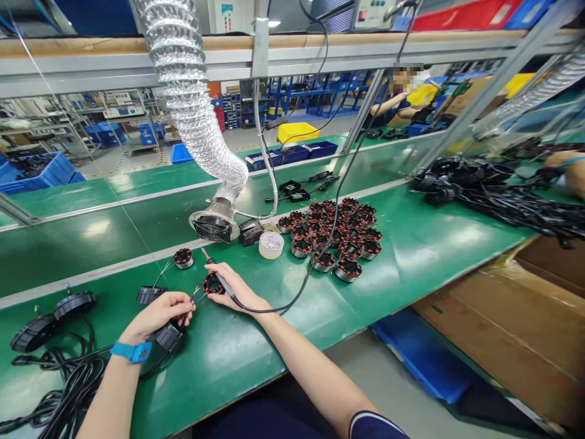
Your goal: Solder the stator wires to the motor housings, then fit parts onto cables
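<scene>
My right hand [235, 288] grips a soldering iron [218, 275] like a pen, its tip pointing up and left, its black cord [292, 299] looping off to the right. Under this hand lies a copper-wound stator [212, 284]. My left hand [159, 314], with a blue wristband, pinches thin coloured wires [195, 294] that run to that stator. A black round housing [170, 336] sits just below the left hand. Another stator [183, 258] and a second black housing [150, 295] lie close by on the green bench [256, 347].
Several stators [336, 239] are grouped at mid-bench beside a small white tub [271, 244]. A silver fume duct [196, 122] ends in a fan [214, 227]. Black cabled housings [50, 341] lie at left, cable bundles [498, 195] at right. A co-worker [402, 97] sits far back. Cardboard box [516, 329] at right.
</scene>
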The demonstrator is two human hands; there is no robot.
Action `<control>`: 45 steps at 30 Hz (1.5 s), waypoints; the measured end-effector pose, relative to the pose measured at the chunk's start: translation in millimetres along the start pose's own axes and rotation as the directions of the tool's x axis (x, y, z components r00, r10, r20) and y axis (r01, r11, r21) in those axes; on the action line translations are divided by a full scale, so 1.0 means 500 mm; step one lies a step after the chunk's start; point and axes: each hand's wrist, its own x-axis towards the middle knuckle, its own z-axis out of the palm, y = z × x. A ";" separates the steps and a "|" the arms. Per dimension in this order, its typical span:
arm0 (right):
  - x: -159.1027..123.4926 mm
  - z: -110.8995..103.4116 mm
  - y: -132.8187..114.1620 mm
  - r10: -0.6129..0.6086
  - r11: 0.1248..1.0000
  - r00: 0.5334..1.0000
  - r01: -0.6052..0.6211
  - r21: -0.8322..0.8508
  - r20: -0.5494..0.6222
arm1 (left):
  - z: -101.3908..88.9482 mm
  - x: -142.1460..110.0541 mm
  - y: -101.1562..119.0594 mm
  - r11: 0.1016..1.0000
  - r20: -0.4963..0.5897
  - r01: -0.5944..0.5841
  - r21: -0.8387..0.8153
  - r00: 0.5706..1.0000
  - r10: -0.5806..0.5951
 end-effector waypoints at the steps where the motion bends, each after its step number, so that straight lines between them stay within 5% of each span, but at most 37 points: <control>1: 0.000 0.002 0.002 -0.001 1.000 1.000 0.001 0.011 -0.003 | 0.002 0.004 -0.002 1.000 -0.005 0.006 -0.012 1.000 -0.006; 9: 0.002 0.014 0.017 -0.019 0.998 1.000 0.020 0.061 -0.014 | 0.021 0.011 0.020 0.994 -0.016 0.025 -0.106 1.000 -0.027; 30: -0.002 0.022 0.016 -0.017 0.996 1.000 0.019 0.082 -0.019 | 0.046 0.020 0.051 0.968 -0.236 0.000 0.252 0.970 0.061; 39: 0.000 0.020 0.017 -0.010 0.997 1.000 0.012 0.070 -0.029 | 0.047 0.010 0.054 0.991 -0.229 0.130 0.044 0.966 -0.116; 45: 0.000 0.021 0.017 -0.028 0.996 0.999 0.030 0.083 -0.027 | 0.045 0.022 0.055 0.993 -0.258 0.114 0.037 0.961 -0.101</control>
